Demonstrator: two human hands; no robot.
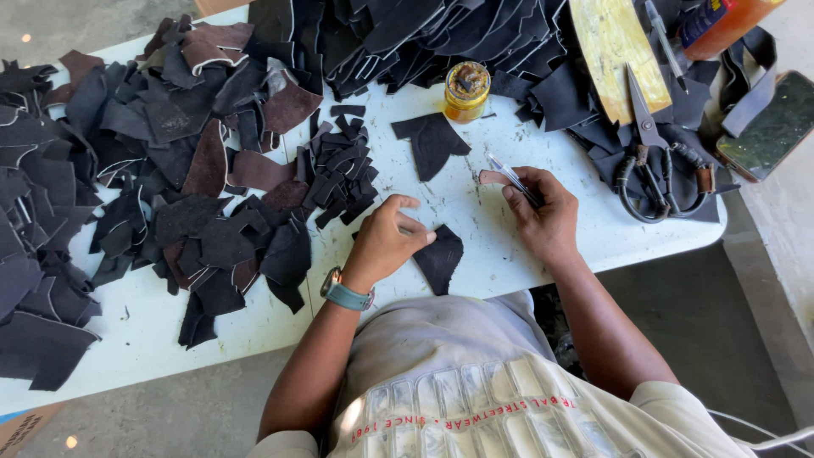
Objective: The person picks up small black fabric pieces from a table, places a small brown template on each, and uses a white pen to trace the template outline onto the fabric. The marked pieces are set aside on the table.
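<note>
Two hands at work: left hand [386, 242] pins a dark cut leather piece [439, 259] flat on the white surface [475, 212], fingers curled; right hand [543, 212] grips a slim pen-like tool [509, 176]. Piece sits near the edge w/ light hold, so it may slide & the tool could stray.

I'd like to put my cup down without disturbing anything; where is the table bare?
Bare table lies along the near edge, below the dark leather pile. Another patch lies between the glue jar, right hand and scissors. The back and left side are crowded with scraps.
</note>
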